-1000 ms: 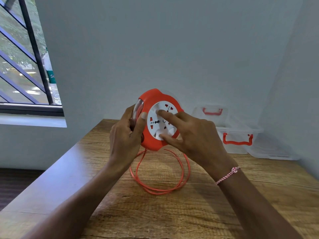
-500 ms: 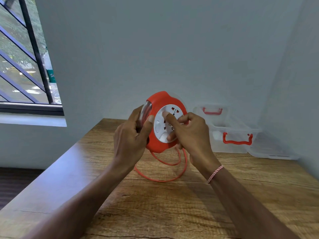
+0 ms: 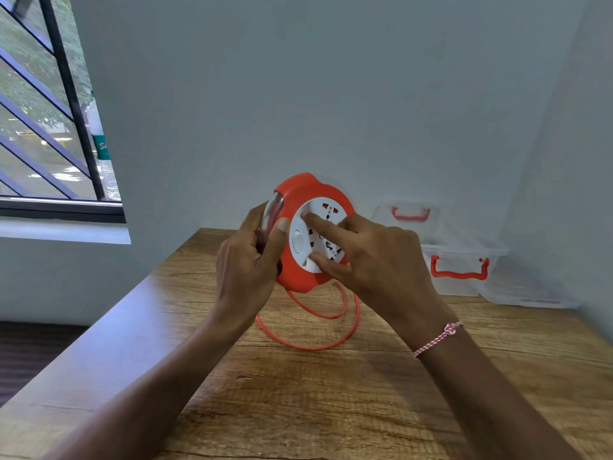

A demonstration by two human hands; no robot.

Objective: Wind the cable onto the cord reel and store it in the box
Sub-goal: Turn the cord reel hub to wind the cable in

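Tabletop (image 3: pixel 298 410), left hand (image 3: pixel 245 263) clasping cord reel (image 3: pixel 300 279) — right hand (image 3: pixel 381 260) pressing

grey walls (image 3: pixel 298 78) | barred window (image 3: pixel 39 127) (daylight, left) | wooden table (image 3: pixel 298 410) | dark floor (image 3: pixel 33 353)

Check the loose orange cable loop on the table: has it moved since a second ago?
Yes. Against the unmoved box, the cable loop has shrunk, its nearest bend pulled away from the camera toward the cord reel.

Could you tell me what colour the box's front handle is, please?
Red handle on a clear box; head view shows it best.
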